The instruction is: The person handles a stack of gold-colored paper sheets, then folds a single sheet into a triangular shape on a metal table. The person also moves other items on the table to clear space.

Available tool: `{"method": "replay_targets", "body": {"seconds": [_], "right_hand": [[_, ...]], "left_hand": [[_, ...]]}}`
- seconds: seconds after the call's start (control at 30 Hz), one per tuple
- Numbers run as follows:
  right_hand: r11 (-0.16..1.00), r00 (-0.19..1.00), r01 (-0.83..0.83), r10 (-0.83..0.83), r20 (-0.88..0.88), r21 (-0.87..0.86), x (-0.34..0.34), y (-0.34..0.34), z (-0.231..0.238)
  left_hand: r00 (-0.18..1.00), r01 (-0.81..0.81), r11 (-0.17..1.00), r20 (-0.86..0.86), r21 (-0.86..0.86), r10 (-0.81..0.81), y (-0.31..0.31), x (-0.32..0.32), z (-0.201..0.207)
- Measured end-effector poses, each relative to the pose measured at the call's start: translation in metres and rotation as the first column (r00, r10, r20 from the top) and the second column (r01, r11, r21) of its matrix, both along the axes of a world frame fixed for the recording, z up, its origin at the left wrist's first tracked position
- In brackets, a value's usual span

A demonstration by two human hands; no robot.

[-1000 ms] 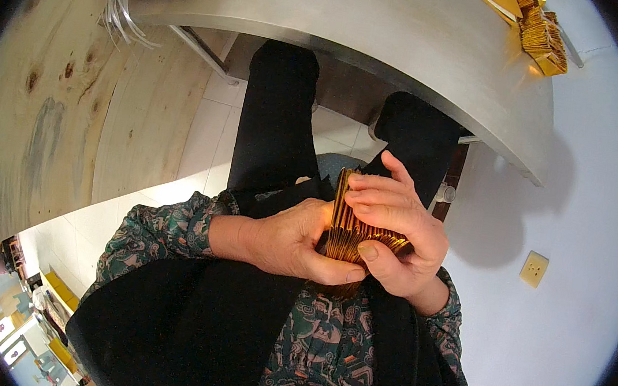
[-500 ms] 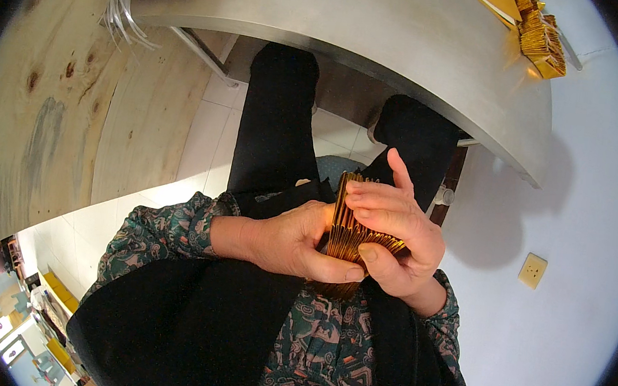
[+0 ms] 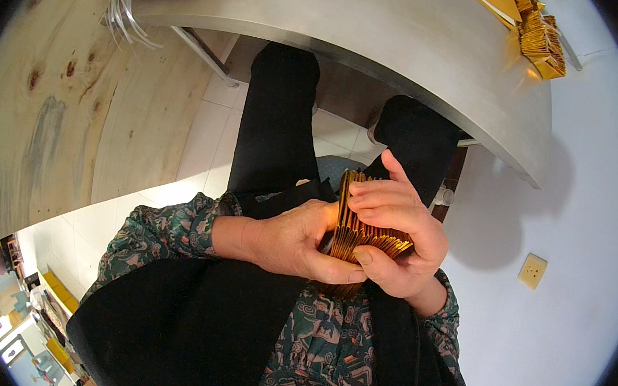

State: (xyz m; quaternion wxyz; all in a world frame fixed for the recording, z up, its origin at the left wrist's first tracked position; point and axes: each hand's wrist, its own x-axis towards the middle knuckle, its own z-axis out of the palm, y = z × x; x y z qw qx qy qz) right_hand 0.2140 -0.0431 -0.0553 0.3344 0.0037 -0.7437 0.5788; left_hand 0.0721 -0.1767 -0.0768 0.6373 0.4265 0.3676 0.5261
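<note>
Above my lap I hold a thick bundle of shiny gold folded foil papers (image 3: 349, 242), its thin edges fanned toward me. My left hand (image 3: 296, 242) grips the bundle from the left, with the thumb lying across its near end. From the right, my right hand (image 3: 402, 234) wraps round it: the thumb presses the near edge, several fingers curl over the far right part, and one finger sticks up. The palms and fingers hide much of the bundle's sides and underside.
A grey metal table (image 3: 353, 24) curves across the far side. On its far right corner lies another gold foil bundle (image 3: 541, 44). White plastic strips (image 3: 125, 4) hang at the far left, beside a wooden board (image 3: 59, 112). A wall with a socket (image 3: 532, 271) stands on the right.
Both hands and the gold bundle have shifted very slightly to the right. The right thumb has slid a little along the near edge. Both hands keep their hold.
</note>
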Motion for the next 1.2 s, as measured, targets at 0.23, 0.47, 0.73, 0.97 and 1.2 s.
{"method": "replay_targets", "body": {"seconds": [0.23,0.47,0.73,0.97,1.2], "right_hand": [[0.999,0.999,-0.034,0.034,-0.018,0.001,-0.0004,0.0016,-0.0038],[0.999,0.998,-0.049,0.049,-0.027,-0.005,0.0003,0.0021,-0.0041],[0.999,0.999,-0.046,0.047,-0.020,0.014,-0.0007,0.0019,-0.0050],[0.999,1.000,0.003,-0.003,-0.008,-0.035,0.0001,0.0024,-0.0051],[1.000,1.000,-0.002,0.001,0.020,0.012,-0.0017,0.0038,-0.0019]], "left_hand": [[1.000,0.024,0.999,-0.008,-0.024,-0.024,-0.0016,-0.0017,-0.0024],[0.998,0.019,0.999,-0.059,0.034,-0.017,0.0008,-0.0003,-0.0032],[0.996,0.067,0.997,-0.060,-0.025,-0.069,0.0004,-0.0014,-0.0010],[0.999,0.053,0.997,0.001,-0.053,-0.053,0.0027,-0.0009,-0.0022],[0.996,0.007,0.999,-0.091,0.045,-0.003,0.0042,0.0012,-0.0052]]}}
